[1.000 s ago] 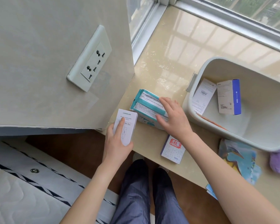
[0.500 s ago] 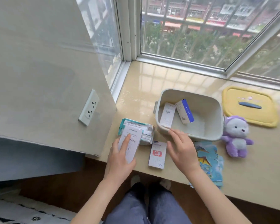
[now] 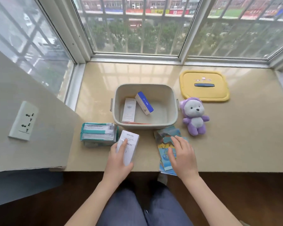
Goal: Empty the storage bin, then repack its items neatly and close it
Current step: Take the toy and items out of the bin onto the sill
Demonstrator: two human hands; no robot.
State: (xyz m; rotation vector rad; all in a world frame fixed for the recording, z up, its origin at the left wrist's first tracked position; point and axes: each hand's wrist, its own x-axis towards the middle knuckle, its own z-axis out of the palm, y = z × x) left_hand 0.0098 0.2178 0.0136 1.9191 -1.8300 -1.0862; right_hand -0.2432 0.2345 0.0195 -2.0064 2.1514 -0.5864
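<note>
Bin task, near to far | left hand (image 3: 117, 160) grips white box (image 3: 129, 146) at table (image 3: 235, 144) edge | right hand (image 3: 182, 154) flat, fingers spread, on picture cards (image 3: 164, 139) | teal packs (image 3: 98, 134) left | storage bin (image 3: 145, 126) open, two boxes inside | plush (image 3: 194, 116) | yellow lid (image 3: 203, 85) farthest

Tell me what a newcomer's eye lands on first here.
The purple plush bear sitting right of the open storage bin, with the yellow lid lying behind it near the window. Then the left hand gripping a white box by the ledge's front edge, and the right hand pressing on colourful picture cards.
</note>
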